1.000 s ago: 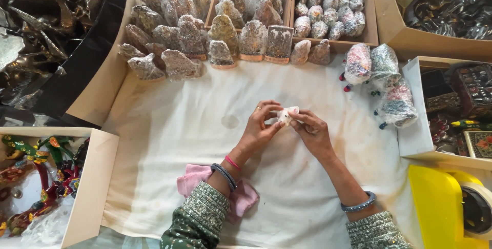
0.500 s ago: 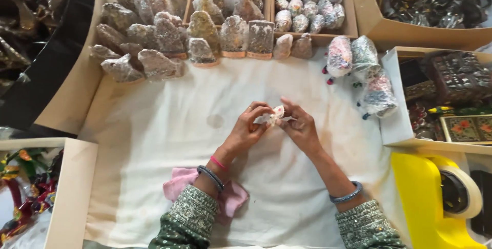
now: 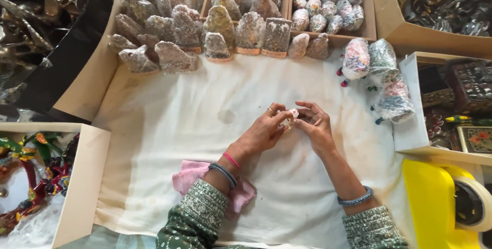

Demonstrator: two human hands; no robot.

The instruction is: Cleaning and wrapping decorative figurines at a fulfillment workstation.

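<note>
Nearest us, a pink cloth lies under our left forearm. Above the white sheet, our left hand and right hand meet, fingertips pinched together on a small white-wrapped piece; its wrapping looks unfinished. Farther off, wrapped figurines stand in rows, with small wrapped balls in a cardboard box, apparently already done.
</note>
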